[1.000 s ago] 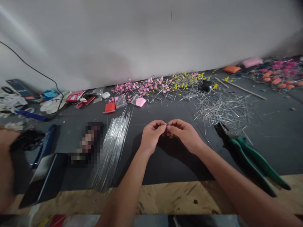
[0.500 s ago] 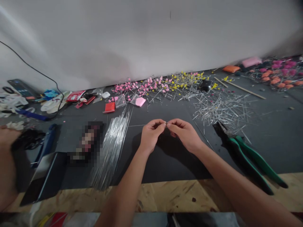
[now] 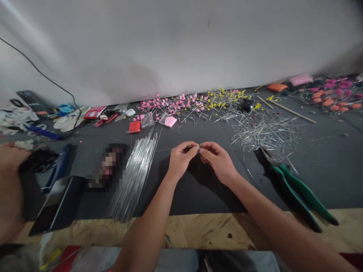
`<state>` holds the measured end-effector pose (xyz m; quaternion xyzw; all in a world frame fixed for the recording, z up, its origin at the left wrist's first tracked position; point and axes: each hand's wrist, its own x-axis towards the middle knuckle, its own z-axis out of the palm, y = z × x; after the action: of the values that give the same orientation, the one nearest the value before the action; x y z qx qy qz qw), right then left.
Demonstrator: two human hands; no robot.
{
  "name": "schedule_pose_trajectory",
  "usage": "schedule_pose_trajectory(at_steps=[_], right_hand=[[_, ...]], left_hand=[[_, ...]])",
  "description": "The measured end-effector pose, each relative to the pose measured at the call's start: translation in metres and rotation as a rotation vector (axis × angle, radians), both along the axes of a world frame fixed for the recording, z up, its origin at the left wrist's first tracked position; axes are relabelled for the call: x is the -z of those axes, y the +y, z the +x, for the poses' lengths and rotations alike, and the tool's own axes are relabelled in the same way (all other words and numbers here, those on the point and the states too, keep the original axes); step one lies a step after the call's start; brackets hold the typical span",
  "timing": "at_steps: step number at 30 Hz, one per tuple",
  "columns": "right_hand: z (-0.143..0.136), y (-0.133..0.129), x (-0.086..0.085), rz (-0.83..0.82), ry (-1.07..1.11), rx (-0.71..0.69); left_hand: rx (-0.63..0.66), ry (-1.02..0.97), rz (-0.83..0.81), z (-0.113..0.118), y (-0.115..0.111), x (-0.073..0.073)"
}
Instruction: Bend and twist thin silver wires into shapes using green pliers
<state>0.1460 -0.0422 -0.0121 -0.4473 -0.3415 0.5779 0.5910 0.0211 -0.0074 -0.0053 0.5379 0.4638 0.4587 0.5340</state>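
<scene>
My left hand [image 3: 182, 158] and my right hand [image 3: 217, 159] meet over the middle of the dark table, fingertips almost touching. Both pinch a thin metal wire [image 3: 163, 150], whose straight end sticks out leftward from my left hand. Where the fingertips meet, the wire looks bent or twisted, but the detail is too small to make out. A bundle of straight silvery wires [image 3: 138, 166] lies just left of my left hand. To the right of my right hand rest green-handled pliers [image 3: 297, 189] with dark jaws.
Loose short wires [image 3: 263, 132] lie in a heap behind the pliers. Pink-tipped stems [image 3: 172, 104] and yellow-tipped stems [image 3: 227, 97] line the wall. Packets of clay, including a red one [image 3: 134, 127], sit nearby. Another person's arm [image 3: 10, 189] is at the left, near a phone-like folded case [image 3: 58, 206].
My hands stay together at nearly the same spot. The right fingers have shifted slightly around the wire at the pinch. The camera view has moved a little.
</scene>
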Motion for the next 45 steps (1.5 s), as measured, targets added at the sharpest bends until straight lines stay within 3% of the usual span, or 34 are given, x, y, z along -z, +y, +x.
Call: schedule_pose_trajectory(at_steps=[7,12,24,32,38,45], right_hand=[[-0.003,-0.001,0.001,0.037,0.032,-0.011],[0.000,0.001,0.002,0.009,0.076,-0.008],[0.007,0.005,0.001,-0.050,0.294,-0.200],[0.012,0.004,0.002,-0.105,0.294,-0.251],[0.013,0.002,-0.001,-0.133,0.299,-0.302],[0.009,0.001,0.002,-0.104,0.282,-0.192]], left_hand=[[0.081,-0.088,-0.060,0.000,0.001,0.001],[0.070,-0.050,-0.020,-0.001,0.002,0.002],[0.024,0.131,0.203,-0.003,-0.001,-0.005],[-0.011,0.226,0.363,-0.004,-0.006,-0.004],[0.048,0.405,0.523,-0.005,-0.009,-0.008],[0.139,0.493,0.497,-0.007,-0.009,-0.011]])
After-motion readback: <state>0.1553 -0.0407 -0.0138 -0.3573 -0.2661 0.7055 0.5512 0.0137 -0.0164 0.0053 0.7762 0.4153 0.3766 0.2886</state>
